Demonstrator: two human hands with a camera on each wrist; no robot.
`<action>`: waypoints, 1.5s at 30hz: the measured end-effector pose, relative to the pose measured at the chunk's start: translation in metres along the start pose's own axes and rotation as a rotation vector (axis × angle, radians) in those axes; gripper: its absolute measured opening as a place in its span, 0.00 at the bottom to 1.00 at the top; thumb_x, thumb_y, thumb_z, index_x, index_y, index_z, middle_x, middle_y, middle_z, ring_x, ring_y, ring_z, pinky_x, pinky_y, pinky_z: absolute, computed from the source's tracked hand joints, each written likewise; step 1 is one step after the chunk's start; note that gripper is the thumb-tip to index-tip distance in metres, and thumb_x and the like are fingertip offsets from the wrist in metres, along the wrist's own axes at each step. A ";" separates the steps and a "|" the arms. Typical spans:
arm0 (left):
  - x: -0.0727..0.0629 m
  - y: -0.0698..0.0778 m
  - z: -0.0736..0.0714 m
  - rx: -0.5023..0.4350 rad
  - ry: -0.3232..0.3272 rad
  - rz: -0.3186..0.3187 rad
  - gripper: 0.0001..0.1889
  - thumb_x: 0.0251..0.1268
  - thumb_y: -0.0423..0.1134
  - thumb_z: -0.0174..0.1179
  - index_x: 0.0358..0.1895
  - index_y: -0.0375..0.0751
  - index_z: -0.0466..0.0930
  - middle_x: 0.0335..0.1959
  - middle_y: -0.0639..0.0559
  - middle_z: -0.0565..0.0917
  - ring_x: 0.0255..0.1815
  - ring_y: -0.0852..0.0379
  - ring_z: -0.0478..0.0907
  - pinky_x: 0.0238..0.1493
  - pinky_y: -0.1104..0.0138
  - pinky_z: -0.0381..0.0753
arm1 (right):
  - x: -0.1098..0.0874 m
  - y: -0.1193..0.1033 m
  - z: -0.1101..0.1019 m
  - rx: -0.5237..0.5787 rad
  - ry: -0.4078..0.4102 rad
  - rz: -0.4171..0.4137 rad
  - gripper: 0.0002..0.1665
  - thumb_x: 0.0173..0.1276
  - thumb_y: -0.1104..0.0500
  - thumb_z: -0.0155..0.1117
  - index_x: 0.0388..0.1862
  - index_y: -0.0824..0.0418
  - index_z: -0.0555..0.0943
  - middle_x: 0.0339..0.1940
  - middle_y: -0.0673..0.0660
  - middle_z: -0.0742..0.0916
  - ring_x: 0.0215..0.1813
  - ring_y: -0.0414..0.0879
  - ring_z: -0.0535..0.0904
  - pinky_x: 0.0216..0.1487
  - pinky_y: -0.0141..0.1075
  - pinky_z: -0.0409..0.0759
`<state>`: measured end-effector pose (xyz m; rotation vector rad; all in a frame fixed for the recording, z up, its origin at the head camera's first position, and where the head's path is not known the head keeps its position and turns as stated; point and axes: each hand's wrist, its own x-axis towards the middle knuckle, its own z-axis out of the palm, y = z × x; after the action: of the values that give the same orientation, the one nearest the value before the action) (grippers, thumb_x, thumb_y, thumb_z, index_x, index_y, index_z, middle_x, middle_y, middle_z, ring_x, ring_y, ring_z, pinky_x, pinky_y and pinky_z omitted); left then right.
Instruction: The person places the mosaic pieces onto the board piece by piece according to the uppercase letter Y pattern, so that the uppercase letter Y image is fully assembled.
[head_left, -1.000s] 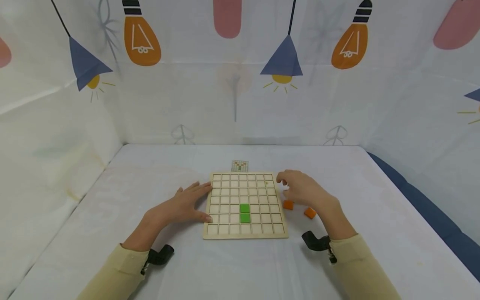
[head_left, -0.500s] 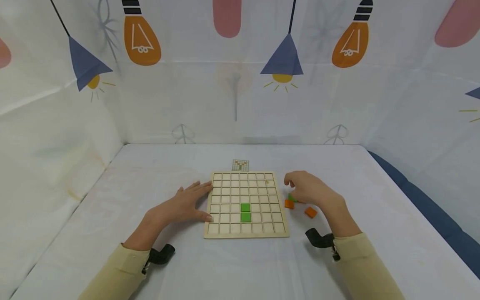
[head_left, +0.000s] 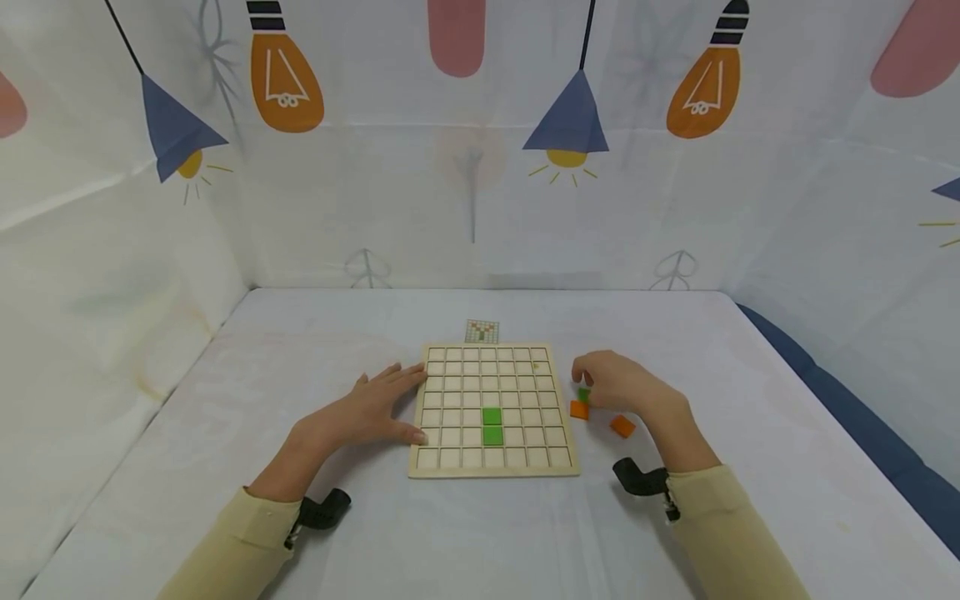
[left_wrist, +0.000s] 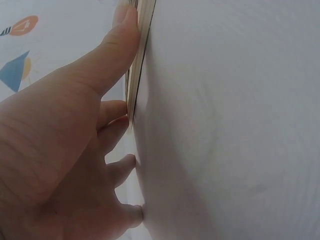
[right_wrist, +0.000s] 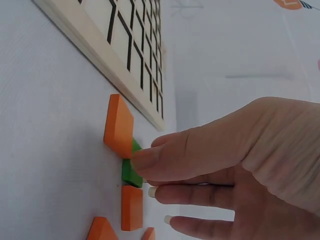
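A wooden grid board lies on the white table, with two green square tiles in one column near its front. My left hand rests at the board's left side, fingers spread and thumb on the rim, as the left wrist view of that hand also shows. Right of the board, my right hand is bent down over loose tiles. In the right wrist view its thumb overlaps a green tile; I cannot tell whether the fingers pinch it. An orange tile stands beside that green one.
Another orange tile lies nearer me, below the right hand. Behind the board sits a small pattern card with a coloured grid. Patterned white cloth hangs at the table's back edge.
My right hand has moved right, away from the board's edge, then dipped slightly over the loose tiles. A green tile has come into view under it. The left hand stays put.
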<state>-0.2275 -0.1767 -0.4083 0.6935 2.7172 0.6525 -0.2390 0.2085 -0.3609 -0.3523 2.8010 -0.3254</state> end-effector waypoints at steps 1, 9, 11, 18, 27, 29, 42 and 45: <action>0.000 0.000 0.000 0.000 0.000 0.000 0.55 0.52 0.66 0.69 0.79 0.47 0.54 0.81 0.50 0.55 0.83 0.39 0.41 0.75 0.30 0.36 | 0.001 0.000 0.001 -0.001 -0.003 0.001 0.20 0.57 0.72 0.62 0.49 0.59 0.82 0.44 0.56 0.85 0.44 0.50 0.77 0.50 0.47 0.80; -0.002 0.002 -0.001 -0.005 0.000 0.004 0.54 0.53 0.65 0.69 0.79 0.46 0.54 0.82 0.49 0.55 0.83 0.38 0.41 0.75 0.30 0.35 | 0.004 0.003 0.007 -0.014 0.016 -0.020 0.17 0.58 0.73 0.62 0.44 0.59 0.82 0.41 0.55 0.84 0.42 0.49 0.76 0.49 0.45 0.80; -0.002 0.002 0.000 -0.005 0.002 0.007 0.54 0.53 0.65 0.69 0.79 0.46 0.54 0.82 0.49 0.55 0.83 0.38 0.41 0.75 0.30 0.35 | 0.004 0.003 0.008 -0.011 0.022 -0.034 0.16 0.57 0.74 0.61 0.43 0.59 0.82 0.40 0.55 0.83 0.41 0.49 0.75 0.48 0.45 0.79; -0.002 0.001 0.001 0.001 0.008 0.011 0.54 0.53 0.65 0.69 0.79 0.46 0.54 0.81 0.50 0.55 0.83 0.38 0.42 0.75 0.30 0.36 | 0.006 0.003 0.010 0.011 0.024 -0.042 0.15 0.56 0.73 0.63 0.41 0.60 0.81 0.39 0.55 0.83 0.41 0.49 0.74 0.46 0.43 0.78; -0.002 0.002 0.001 0.006 0.009 0.006 0.54 0.52 0.65 0.69 0.79 0.46 0.55 0.81 0.49 0.56 0.83 0.38 0.42 0.74 0.30 0.36 | 0.012 0.008 0.012 0.058 0.011 -0.029 0.16 0.54 0.69 0.64 0.43 0.61 0.80 0.37 0.55 0.82 0.39 0.49 0.74 0.40 0.39 0.77; -0.002 0.003 0.000 0.005 0.008 0.004 0.54 0.52 0.65 0.69 0.79 0.46 0.55 0.81 0.49 0.56 0.83 0.38 0.42 0.74 0.30 0.36 | 0.013 0.009 0.013 0.068 0.009 -0.032 0.17 0.54 0.69 0.64 0.44 0.61 0.80 0.37 0.55 0.82 0.38 0.48 0.74 0.39 0.39 0.77; -0.001 0.004 0.001 0.015 0.007 -0.009 0.54 0.51 0.64 0.70 0.79 0.47 0.55 0.81 0.49 0.56 0.83 0.38 0.43 0.74 0.29 0.38 | 0.012 0.011 0.014 0.103 0.014 -0.026 0.17 0.54 0.69 0.64 0.45 0.61 0.80 0.38 0.56 0.81 0.38 0.49 0.75 0.36 0.37 0.76; -0.001 0.003 0.000 0.018 0.011 -0.009 0.54 0.51 0.65 0.70 0.79 0.47 0.55 0.81 0.49 0.56 0.83 0.38 0.43 0.74 0.29 0.38 | 0.013 0.012 0.013 0.096 0.019 -0.028 0.17 0.54 0.68 0.65 0.45 0.61 0.80 0.39 0.55 0.82 0.39 0.49 0.75 0.37 0.37 0.76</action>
<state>-0.2253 -0.1744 -0.4070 0.6833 2.7381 0.6330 -0.2489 0.2135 -0.3794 -0.3686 2.7890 -0.4700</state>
